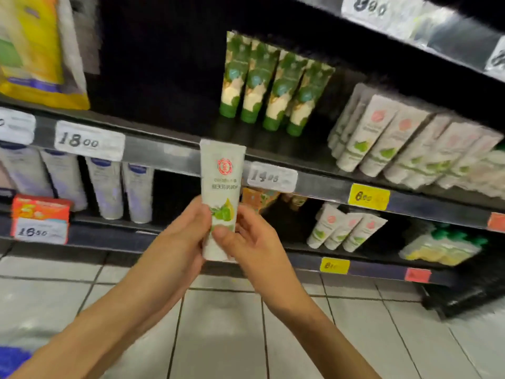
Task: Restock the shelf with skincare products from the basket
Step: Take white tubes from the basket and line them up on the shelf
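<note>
Both my hands hold one white skincare tube (pixel 222 176) upright in front of the shelf (pixel 153 153). It carries a red round logo and green leaves, with its cap end down. My left hand (pixel 180 236) grips its lower left side. My right hand (pixel 246 239) pinches its lower right, thumb across the front. Matching white tubes (pixel 382 140) lie in a row on the middle shelf to the right. The basket is not in view.
Green and cream tubes (pixel 273 86) stand upright on the middle shelf, with a dark gap to their left. White and purple tubes (pixel 106 187) fill the lower left shelf. More white tubes (pixel 344 228) sit lower right. Price tags (pixel 88 140) line the shelf edges. Below is tiled floor (pixel 218 337).
</note>
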Demonstrator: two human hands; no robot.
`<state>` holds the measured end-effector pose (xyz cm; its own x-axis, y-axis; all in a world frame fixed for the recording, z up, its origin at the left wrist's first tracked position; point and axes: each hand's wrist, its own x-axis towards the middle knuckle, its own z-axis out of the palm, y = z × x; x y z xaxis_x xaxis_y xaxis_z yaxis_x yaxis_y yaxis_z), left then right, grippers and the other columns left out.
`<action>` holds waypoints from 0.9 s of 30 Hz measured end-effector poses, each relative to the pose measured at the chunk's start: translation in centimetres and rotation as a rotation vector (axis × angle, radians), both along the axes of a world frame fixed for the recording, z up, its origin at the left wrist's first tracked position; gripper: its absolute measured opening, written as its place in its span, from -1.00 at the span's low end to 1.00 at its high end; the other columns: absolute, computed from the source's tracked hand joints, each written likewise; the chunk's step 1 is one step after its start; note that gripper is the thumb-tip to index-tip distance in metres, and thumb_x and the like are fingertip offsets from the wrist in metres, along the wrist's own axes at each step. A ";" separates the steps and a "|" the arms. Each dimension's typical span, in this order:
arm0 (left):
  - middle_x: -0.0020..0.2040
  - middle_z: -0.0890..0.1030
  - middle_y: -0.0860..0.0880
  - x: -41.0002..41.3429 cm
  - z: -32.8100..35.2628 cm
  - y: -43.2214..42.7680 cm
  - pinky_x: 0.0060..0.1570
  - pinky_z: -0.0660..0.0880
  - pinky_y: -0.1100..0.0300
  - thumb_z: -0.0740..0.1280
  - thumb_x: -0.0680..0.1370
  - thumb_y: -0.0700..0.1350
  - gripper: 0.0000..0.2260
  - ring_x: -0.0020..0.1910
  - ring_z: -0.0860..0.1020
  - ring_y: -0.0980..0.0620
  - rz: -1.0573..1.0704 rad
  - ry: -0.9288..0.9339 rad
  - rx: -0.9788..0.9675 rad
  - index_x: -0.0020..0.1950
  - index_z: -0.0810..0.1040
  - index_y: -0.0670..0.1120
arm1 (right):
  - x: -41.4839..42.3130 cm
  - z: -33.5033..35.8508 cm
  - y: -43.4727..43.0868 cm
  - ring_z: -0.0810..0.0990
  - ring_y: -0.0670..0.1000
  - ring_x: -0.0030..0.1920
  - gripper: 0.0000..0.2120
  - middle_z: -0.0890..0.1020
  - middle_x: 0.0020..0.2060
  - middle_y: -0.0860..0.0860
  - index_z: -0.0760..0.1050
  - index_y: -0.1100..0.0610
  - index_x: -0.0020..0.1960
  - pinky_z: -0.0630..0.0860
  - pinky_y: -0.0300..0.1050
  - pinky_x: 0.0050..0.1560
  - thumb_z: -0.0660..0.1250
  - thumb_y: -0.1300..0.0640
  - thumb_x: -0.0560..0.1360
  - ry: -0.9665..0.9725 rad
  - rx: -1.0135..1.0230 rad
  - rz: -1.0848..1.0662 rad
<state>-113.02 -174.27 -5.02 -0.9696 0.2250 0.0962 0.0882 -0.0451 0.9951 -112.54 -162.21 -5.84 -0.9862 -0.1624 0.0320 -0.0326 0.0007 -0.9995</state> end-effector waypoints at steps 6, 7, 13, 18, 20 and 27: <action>-0.10 0.64 0.17 -0.2 3.3 6.0 0.07 0.46 0.32 0.22 0.33 0.09 -0.80 0.04 0.57 0.16 -0.222 0.030 0.023 -0.17 0.60 0.12 | 1.3 1.4 7.4 0.59 -0.12 0.12 -0.57 0.62 0.11 -0.03 0.41 0.07 0.21 0.52 -0.33 0.01 0.34 0.10 0.35 0.108 -0.108 -0.223; -0.17 0.64 0.29 -0.7 3.2 7.1 -0.01 0.45 0.45 0.22 0.28 0.14 -0.79 -0.03 0.57 0.32 -0.256 0.053 -0.002 -0.25 0.62 0.19 | 1.5 1.4 8.8 0.60 -0.13 0.10 -0.58 0.64 0.08 -0.04 0.43 0.01 0.17 0.53 -0.33 0.00 0.35 0.08 0.31 0.115 -0.112 -0.266; 0.04 0.61 0.34 -3.0 2.2 12.6 0.13 0.42 0.41 0.21 0.54 -0.14 -0.74 0.13 0.51 0.38 -0.357 0.037 -0.213 0.06 0.54 0.21 | 0.8 1.3 16.2 0.59 -0.10 0.12 -0.59 0.61 0.11 0.00 0.42 -0.02 0.17 0.54 -0.29 0.05 0.34 0.03 0.33 0.135 -0.142 -0.396; 0.00 0.67 0.17 -4.3 3.8 17.7 0.20 0.40 0.25 0.22 0.55 -0.18 -0.79 0.05 0.59 0.27 -0.283 -0.027 -0.164 0.07 0.58 0.04 | 0.0 1.7 23.6 0.63 -0.09 0.06 -0.59 0.65 0.05 0.01 0.46 0.05 0.13 0.53 -0.34 -0.07 0.37 0.00 0.31 0.220 -0.177 -0.593; 0.00 0.68 0.11 -4.9 4.2 20.2 0.23 0.41 0.20 0.22 0.55 -0.21 -0.79 0.06 0.60 0.22 -0.301 -0.052 -0.152 0.03 0.60 0.01 | -0.1 2.1 27.4 0.62 -0.11 0.05 -0.66 0.66 0.02 -0.03 0.47 0.04 0.10 0.52 -0.36 -0.07 0.36 0.03 0.35 0.278 -0.180 -0.711; 0.03 0.68 0.05 -5.8 3.9 25.1 0.19 0.49 0.13 0.19 0.55 -0.24 -0.77 0.08 0.61 0.13 -0.306 -0.119 -0.092 0.04 0.60 -0.02 | -2.5 4.7 37.2 0.60 -0.27 -0.02 -0.76 0.62 -0.03 -0.14 0.46 0.10 0.12 0.49 -0.44 -0.08 0.35 0.22 0.47 0.355 0.170 -0.898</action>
<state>-118.77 -149.20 -1.10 -0.8588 0.5100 -0.0479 -0.0328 0.0386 0.9987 -115.06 -125.03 -1.18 -0.6828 0.6141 0.3959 -0.2480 0.3148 -0.9162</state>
